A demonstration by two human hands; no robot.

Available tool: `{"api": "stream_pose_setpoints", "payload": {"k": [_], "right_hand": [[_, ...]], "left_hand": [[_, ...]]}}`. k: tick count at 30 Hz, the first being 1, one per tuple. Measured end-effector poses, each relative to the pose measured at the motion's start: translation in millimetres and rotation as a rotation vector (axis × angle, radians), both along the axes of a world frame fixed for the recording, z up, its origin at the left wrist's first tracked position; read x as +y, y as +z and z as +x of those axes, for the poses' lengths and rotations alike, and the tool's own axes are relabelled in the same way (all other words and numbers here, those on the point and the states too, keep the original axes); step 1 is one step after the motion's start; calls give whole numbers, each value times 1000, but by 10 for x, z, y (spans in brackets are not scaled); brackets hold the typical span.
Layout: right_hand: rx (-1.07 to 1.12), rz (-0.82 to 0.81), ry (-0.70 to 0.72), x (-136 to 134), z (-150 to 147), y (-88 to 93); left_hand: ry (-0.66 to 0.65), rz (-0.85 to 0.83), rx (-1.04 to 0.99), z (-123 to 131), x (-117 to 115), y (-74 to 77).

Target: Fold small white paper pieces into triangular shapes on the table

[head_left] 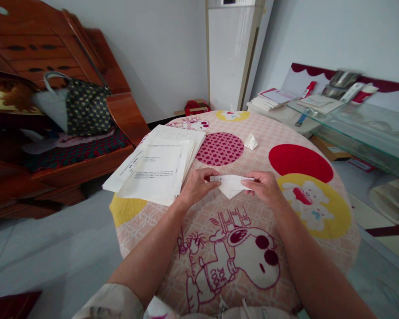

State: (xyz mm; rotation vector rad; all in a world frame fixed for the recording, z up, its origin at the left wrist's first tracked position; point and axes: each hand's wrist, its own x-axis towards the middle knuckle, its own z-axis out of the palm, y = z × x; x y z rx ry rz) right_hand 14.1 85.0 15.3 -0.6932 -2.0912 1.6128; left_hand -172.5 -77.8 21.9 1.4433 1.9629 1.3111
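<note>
A folded sheet of white paper [232, 184] is held up over the table between my two hands. It has a straight upper edge and a point that hangs downward. My left hand [199, 185] pinches its left end between thumb and fingers. At the other end, my right hand [262, 185] grips the paper the same way, thumb on the near side. Left of my hands lies a stack of printed sheets [156, 166]. Beyond them sits a small folded white paper piece [251, 141].
A patterned cloth covers the round table [232, 248]. To the right stands a glass shelf [349, 133] with metal bowls, a cup and papers. At left is a wooden bench [119, 159] with bags [86, 106] on it. A tall white cabinet unit [231, 53] stands behind.
</note>
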Motion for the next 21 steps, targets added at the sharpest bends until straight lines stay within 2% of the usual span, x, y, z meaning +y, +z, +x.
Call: {"api": "stream_pose_setpoints", "payload": {"k": [5, 11, 16, 21], "right_hand": [[54, 55, -77, 13, -9, -33], [193, 193, -68, 11, -31, -23], [139, 432, 150, 79, 29, -65], [-28, 694, 357, 112, 108, -85]], "left_hand": [[31, 152, 187, 31, -16, -4], [-55, 211, 476, 48, 13, -28], [-181, 22, 671, 52, -14, -34], [-345, -159, 693, 107, -87, -9]]}}
